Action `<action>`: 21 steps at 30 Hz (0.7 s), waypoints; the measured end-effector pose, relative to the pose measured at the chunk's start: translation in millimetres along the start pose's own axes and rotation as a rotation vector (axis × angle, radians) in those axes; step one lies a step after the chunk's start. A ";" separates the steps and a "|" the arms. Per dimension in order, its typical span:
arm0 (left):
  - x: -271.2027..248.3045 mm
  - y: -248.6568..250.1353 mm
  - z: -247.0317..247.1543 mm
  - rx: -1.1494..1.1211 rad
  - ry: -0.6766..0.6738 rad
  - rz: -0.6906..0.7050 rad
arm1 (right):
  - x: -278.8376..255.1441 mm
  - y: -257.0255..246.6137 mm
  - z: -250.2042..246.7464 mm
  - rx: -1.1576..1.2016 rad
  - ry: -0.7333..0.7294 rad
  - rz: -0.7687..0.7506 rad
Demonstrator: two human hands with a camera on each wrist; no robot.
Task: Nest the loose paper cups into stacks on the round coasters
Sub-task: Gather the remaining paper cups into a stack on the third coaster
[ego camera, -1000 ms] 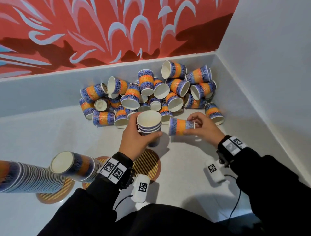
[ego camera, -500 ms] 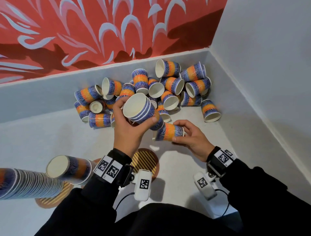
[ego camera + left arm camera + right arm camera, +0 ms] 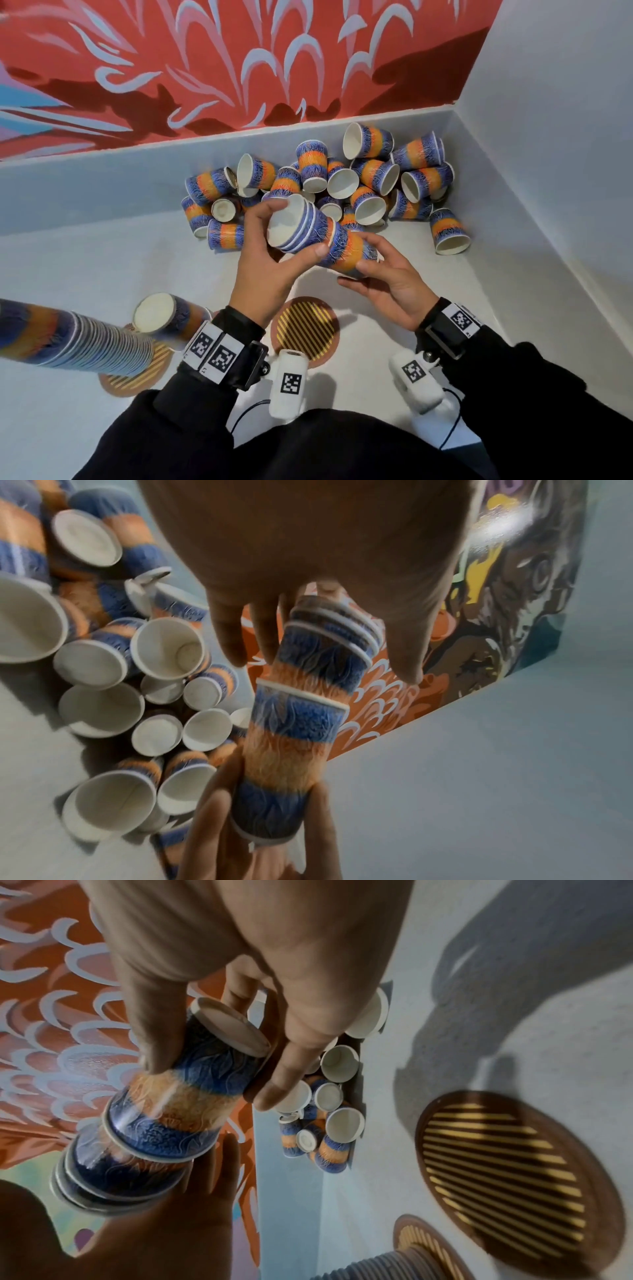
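Left hand (image 3: 263,270) grips a small nested stack (image 3: 294,228) sideways above the empty coaster (image 3: 305,329) while right hand (image 3: 387,277) pinches a single cup (image 3: 346,251), sliding it on from below so they line up.

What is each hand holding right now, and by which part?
The left hand grips the short nested stack near its rims; the right hand pinches the single cup near its base.
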State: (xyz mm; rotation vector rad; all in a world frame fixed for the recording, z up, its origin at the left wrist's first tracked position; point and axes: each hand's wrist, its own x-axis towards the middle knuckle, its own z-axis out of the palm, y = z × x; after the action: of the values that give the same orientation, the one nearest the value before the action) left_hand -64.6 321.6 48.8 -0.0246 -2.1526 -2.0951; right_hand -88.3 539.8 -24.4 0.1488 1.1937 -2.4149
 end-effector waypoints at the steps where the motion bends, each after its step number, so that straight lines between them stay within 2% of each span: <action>1: -0.5 5.4 -5.9 0.022 -0.008 0.019 | -1.6 -2.0 6.3 0.011 -0.006 -0.004; 6: -7.2 31.0 -40.1 0.128 -0.163 0.069 | -12.5 -5.7 43.6 -0.042 -0.019 -0.042; 11: -22.3 50.5 -83.8 0.255 -0.293 0.020 | -23.4 -4.5 94.9 -0.071 -0.050 -0.131; 16: -33.5 68.2 -140.8 0.381 -0.314 0.055 | -24.4 0.0 155.9 -0.130 -0.118 -0.237; 21: -39.9 63.1 -186.0 0.507 -0.303 0.082 | -20.7 21.1 214.3 -0.480 -0.140 -0.461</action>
State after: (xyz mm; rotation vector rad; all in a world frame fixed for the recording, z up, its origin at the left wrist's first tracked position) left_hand -2.1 141.7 111.2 -0.3900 -2.7428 -1.5263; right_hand -40.0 369.0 99.2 -0.4824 1.8536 -2.3573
